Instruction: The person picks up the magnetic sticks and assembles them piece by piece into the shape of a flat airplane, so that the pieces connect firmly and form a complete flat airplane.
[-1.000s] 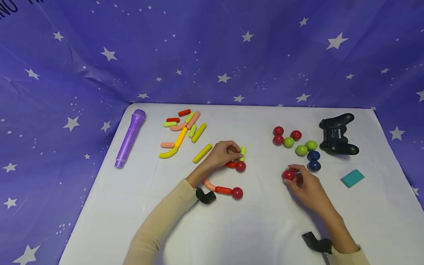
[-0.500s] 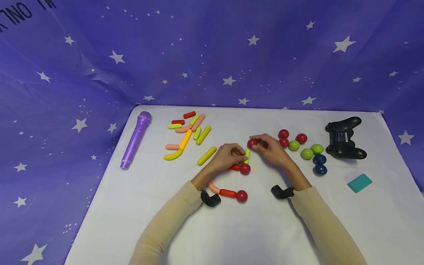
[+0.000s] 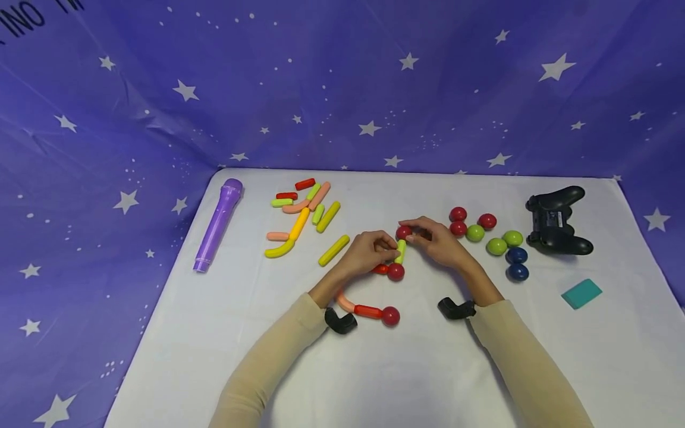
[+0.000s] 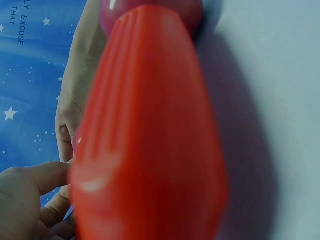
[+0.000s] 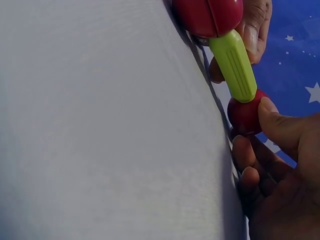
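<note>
My left hand [image 3: 369, 252] pinches a light green stick [image 3: 401, 249] of a ball-and-stick building toy. With thumb and fingers my right hand [image 3: 436, 241] holds a red ball [image 3: 404, 233] against the stick's far end. In the right wrist view the ball [image 5: 245, 115] touches the green stick [image 5: 233, 65], whose other end meets a second red ball [image 5: 215, 15]. A short red stick [image 3: 380, 269] runs from that second ball under my left hand. Nearer me lie a salmon curved stick [image 3: 345, 301], a red stick [image 3: 368, 311] and another red ball [image 3: 390, 316], joined in a line.
Loose coloured sticks lie at the left, among them a yellow stick [image 3: 334, 250], beside a purple microphone-shaped tube [image 3: 218, 226]. At the right are red, green and blue balls [image 3: 496, 246], a black game controller [image 3: 556, 220] and a teal block [image 3: 581, 293].
My right hand has carried the red ball leftward from near the blue balls to the green stick, and the ball now meets its end. My left hand has stayed at the stick.
</note>
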A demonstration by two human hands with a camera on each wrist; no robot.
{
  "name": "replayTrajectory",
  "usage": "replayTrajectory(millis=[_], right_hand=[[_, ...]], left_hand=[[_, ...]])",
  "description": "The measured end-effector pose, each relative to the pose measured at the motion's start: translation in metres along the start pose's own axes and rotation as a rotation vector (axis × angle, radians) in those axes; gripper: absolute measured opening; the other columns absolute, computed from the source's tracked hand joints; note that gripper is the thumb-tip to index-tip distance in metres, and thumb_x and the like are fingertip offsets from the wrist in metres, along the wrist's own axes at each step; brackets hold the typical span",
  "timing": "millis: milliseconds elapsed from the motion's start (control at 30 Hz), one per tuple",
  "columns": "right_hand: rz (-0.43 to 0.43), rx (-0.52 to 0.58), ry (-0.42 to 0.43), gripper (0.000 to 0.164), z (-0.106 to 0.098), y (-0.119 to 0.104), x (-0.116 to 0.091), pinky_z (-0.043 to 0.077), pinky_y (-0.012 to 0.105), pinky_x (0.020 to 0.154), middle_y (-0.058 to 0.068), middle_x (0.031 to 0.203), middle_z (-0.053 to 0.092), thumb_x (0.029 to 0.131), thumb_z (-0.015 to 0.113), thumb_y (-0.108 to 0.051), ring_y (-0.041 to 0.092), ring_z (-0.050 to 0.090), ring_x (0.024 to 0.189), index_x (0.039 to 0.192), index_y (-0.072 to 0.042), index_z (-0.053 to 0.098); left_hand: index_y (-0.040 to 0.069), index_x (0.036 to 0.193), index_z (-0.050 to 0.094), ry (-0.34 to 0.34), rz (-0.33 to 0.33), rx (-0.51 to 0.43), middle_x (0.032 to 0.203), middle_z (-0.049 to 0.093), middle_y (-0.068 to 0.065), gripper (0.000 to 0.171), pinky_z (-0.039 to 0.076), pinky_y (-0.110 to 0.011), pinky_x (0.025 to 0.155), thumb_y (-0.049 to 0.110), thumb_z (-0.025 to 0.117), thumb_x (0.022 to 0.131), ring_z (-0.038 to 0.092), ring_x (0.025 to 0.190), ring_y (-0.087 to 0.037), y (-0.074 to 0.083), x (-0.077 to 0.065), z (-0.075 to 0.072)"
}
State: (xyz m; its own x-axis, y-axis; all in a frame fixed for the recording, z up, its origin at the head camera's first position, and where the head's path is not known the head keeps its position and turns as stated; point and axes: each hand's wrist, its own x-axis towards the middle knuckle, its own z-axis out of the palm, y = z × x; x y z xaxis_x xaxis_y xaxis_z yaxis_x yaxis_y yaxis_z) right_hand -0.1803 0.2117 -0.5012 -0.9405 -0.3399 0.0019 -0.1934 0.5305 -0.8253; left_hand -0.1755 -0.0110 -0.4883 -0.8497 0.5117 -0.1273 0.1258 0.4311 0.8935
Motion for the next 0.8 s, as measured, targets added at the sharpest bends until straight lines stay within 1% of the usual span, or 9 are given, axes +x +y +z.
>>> replayTrajectory(millis=[133,267,400,500,567,633,700,767,800], right_hand=[[-0.022,-0.007,-0.012,0.038,0.002,-0.002,0.003,0.042,0.029,0.082,0.016,0.119,0.062,0.096,0.059,-0.006,0.025,0.051,0.094,0.134,-0.006,0.059],[-0.029,-0.022,-0.021,0.036,0.000,-0.002,0.003,0.043,0.035,0.089,0.011,0.118,0.062,0.096,0.061,-0.011,0.021,0.052,0.099,0.132,-0.012,0.061],[-0.028,-0.039,-0.025,0.035,-0.002,-0.002,0.002,0.043,0.043,0.093,0.010,0.116,0.063,0.096,0.062,-0.013,0.022,0.054,0.101,0.132,-0.013,0.062],[-0.028,-0.047,-0.025,0.036,-0.002,-0.002,0.002,0.043,0.044,0.094,0.010,0.116,0.063,0.096,0.062,-0.014,0.022,0.054,0.101,0.132,-0.013,0.062],[-0.027,-0.045,-0.021,0.037,-0.002,-0.002,0.001,0.043,0.043,0.093,0.009,0.116,0.063,0.096,0.063,-0.014,0.022,0.054,0.100,0.132,-0.012,0.062],[-0.027,-0.055,-0.012,0.038,-0.001,-0.002,0.001,0.043,0.041,0.090,0.009,0.115,0.063,0.095,0.063,-0.014,0.021,0.052,0.097,0.134,-0.012,0.060],[-0.023,-0.066,0.002,0.042,0.000,-0.003,0.000,0.043,0.038,0.086,0.010,0.114,0.061,0.095,0.064,-0.016,0.021,0.051,0.094,0.137,-0.013,0.058],[-0.015,-0.083,0.021,0.047,0.002,-0.005,-0.002,0.044,0.036,0.084,0.010,0.116,0.060,0.094,0.066,-0.017,0.021,0.050,0.093,0.140,-0.014,0.054],[-0.013,-0.091,0.033,0.049,0.003,-0.006,-0.004,0.045,0.035,0.084,0.010,0.118,0.059,0.094,0.066,-0.017,0.021,0.050,0.093,0.141,-0.014,0.053]], left_hand=[[0.013,0.101,0.067,0.007,0.048,0.073,0.094,0.070,0.000,0.019,0.044,-0.018,0.058,0.026,0.074,0.088,0.056,0.066,-0.008,-0.001,-0.006,0.000],[0.013,0.100,0.067,0.012,0.096,0.130,0.098,0.070,0.000,0.021,0.041,-0.017,0.056,0.027,0.075,0.087,0.052,0.062,-0.007,0.000,-0.009,0.002],[0.013,0.099,0.067,0.020,0.103,0.141,0.098,0.070,0.001,0.019,0.040,-0.017,0.056,0.026,0.075,0.088,0.050,0.061,-0.006,0.002,-0.011,0.004],[0.013,0.099,0.067,0.018,0.100,0.139,0.097,0.070,0.001,0.018,0.041,-0.017,0.057,0.026,0.074,0.088,0.050,0.063,-0.007,0.002,-0.011,0.004],[0.013,0.100,0.067,0.003,0.104,0.141,0.096,0.070,0.002,0.018,0.042,-0.017,0.059,0.026,0.074,0.089,0.053,0.065,-0.008,0.002,-0.012,0.002],[0.014,0.101,0.068,-0.007,0.110,0.157,0.095,0.069,0.002,0.018,0.044,-0.017,0.062,0.026,0.072,0.090,0.056,0.070,-0.008,0.002,-0.013,-0.005],[0.013,0.103,0.068,0.001,0.118,0.177,0.095,0.069,0.003,0.018,0.046,-0.018,0.066,0.026,0.070,0.091,0.058,0.075,-0.009,0.000,-0.015,-0.017],[0.011,0.104,0.068,0.046,0.126,0.214,0.094,0.068,0.001,0.018,0.049,-0.021,0.070,0.025,0.069,0.092,0.059,0.079,-0.011,-0.001,-0.019,-0.038],[0.011,0.105,0.068,0.086,0.127,0.251,0.094,0.068,0.001,0.018,0.049,-0.022,0.071,0.024,0.069,0.092,0.059,0.079,-0.012,-0.004,-0.021,-0.050]])
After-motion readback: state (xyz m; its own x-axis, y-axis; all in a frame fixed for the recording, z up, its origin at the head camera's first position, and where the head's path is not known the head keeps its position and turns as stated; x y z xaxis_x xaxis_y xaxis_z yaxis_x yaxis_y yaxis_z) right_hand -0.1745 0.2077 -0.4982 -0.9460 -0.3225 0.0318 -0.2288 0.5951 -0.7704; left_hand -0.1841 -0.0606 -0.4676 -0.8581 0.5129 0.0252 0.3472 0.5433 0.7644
